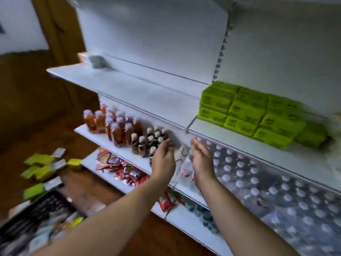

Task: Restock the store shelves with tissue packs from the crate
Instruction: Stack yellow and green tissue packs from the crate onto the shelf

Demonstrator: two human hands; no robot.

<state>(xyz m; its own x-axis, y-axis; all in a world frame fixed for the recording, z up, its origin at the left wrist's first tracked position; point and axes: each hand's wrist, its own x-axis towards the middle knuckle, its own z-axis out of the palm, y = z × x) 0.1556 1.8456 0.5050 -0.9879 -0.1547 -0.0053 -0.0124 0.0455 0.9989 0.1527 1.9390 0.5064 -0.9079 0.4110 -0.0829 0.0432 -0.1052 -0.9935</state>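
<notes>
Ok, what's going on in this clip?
A person is restocking store shelves by hand. At this moment the left hand and the right hand are both raised in front of the shelving and hold nothing. Green tissue packs are already stacked on the upper right shelf. More loose packs lie on the floor at the left, near the dark crate at the lower left. The picture is motion-blurred.

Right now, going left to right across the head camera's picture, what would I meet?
Loose green packs, orange bottles, small dark bottles, left hand, right hand, stacked green tissue packs.
</notes>
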